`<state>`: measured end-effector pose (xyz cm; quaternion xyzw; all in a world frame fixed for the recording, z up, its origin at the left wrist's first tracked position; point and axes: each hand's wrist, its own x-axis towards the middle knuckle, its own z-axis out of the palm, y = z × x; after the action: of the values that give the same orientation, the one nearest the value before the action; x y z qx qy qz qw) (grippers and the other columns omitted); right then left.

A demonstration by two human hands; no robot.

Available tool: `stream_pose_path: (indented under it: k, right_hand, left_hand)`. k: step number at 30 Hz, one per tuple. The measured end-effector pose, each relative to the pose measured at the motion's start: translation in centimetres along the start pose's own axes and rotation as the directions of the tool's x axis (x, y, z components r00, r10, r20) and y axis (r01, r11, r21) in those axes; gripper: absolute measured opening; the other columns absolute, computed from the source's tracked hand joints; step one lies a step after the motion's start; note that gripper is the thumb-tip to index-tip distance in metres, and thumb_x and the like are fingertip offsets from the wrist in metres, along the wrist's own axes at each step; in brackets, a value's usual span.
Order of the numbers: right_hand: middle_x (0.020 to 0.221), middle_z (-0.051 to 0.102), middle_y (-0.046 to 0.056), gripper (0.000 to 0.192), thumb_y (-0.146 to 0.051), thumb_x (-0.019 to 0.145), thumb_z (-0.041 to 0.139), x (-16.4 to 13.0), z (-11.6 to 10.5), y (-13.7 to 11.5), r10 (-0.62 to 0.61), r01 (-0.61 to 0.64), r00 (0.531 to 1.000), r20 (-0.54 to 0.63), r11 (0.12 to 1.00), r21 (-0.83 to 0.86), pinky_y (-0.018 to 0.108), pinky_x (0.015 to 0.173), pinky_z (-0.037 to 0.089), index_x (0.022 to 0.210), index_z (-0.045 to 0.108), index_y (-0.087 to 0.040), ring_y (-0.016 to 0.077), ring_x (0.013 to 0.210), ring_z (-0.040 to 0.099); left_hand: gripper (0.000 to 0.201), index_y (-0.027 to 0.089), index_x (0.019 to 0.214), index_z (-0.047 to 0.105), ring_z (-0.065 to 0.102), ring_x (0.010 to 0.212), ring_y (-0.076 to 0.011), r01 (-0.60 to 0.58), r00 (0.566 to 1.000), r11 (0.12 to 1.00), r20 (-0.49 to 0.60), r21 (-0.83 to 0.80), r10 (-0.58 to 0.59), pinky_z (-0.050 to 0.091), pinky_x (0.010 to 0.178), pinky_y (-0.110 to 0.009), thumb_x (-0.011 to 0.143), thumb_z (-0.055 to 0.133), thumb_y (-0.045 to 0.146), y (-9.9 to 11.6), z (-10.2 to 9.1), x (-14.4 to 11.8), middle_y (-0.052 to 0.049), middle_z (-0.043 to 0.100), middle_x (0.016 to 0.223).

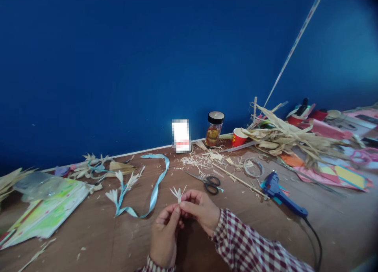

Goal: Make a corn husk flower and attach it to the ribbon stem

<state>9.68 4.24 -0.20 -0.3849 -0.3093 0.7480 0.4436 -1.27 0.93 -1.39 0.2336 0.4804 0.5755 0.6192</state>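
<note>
A small pale flower of pointed husk strips (pixel 178 195) stands upright between my fingertips, its petals fanned out at the top. My left hand (pixel 165 230) pinches its base from the left. From the right, my right hand (pixel 202 209) closes thumb and finger on the same flower, just under the petals. The lower end is hidden by my fingers. Black-handled scissors (pixel 210 183) lie just beyond my right hand. Left of my hands rests a spray of similar pale flowers (pixel 120 191) with its stem wrapped in light blue ribbon (pixel 159 181), which curls loose across the table.
A blue glue gun (pixel 283 195) with a black cord lies at right. Behind are a lidded jar (pixel 214 129), a red paper cup (pixel 239 136), a husk pile (pixel 283 136) and a wire coil (pixel 253 168). A painted sheet (pixel 56 209) lies at left. Scraps (pixel 197 161) litter the table.
</note>
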Motion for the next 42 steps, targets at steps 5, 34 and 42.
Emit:
stream_pose_path:
  k: [5,34,42]
  right_hand:
    - [0.053,0.056,-0.004,0.030,-0.028,0.053,0.077,0.1,-0.1,0.3,0.024,-0.024,1.000,0.008,0.997,0.079,0.019,0.049,0.038,0.066,0.054,-0.012,0.0055,0.046,0.049]
    - [0.070,0.058,0.000,0.010,-0.022,0.075,0.057,-0.7,-0.5,0.5,-0.256,0.251,0.966,0.036,0.895,-0.368,0.022,0.060,0.042,0.081,0.055,-0.014,0.0101,0.063,0.052]
    - [0.066,0.058,0.000,0.010,-0.023,0.075,0.057,-0.3,-0.7,0.5,-0.263,0.233,0.965,0.007,0.841,-0.488,0.022,0.055,0.041,0.077,0.059,-0.014,0.0109,0.059,0.052]
  left_hand:
    - [0.020,0.012,0.075,0.066,0.049,0.052,-0.0074,-0.028,0.999,0.998,0.020,0.063,0.027,0.041,0.049,-0.018,0.064,0.069,0.029,-0.5,-0.4,0.3,0.000,0.060,0.061]
    - [0.025,0.016,0.086,0.063,0.062,0.067,-0.0161,-0.162,0.984,0.903,0.000,0.397,0.177,0.051,0.064,-0.027,0.067,0.063,0.033,-0.6,-1.4,0.6,-0.003,0.068,0.077]
    - [0.024,0.015,0.081,0.064,0.063,0.064,-0.0162,-0.129,0.990,0.920,-0.001,0.370,0.139,0.052,0.062,-0.026,0.065,0.065,0.032,-0.2,-0.9,0.4,-0.004,0.069,0.072]
